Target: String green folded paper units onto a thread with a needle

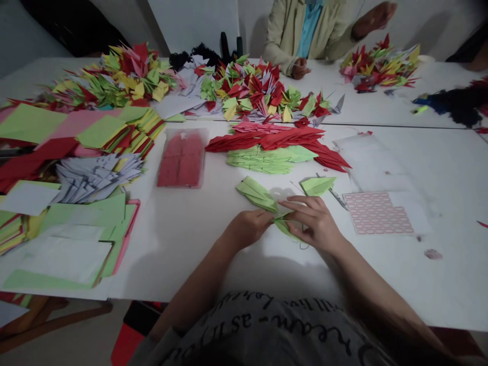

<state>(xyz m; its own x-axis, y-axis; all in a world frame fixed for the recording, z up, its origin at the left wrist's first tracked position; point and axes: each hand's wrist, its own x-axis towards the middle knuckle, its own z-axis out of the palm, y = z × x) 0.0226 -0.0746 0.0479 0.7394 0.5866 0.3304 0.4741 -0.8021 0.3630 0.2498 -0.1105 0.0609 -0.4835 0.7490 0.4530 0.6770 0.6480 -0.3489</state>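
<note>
Left hand (247, 229) & right hand (314, 223) both pinch green folded paper piece (259, 194); slack grip = slip, hard pull = torn creases.

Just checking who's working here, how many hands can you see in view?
4: the person's left hand and right hand on folded green paper, a co-worker's hand on the far table, another raised. Others may be hidden.
</note>
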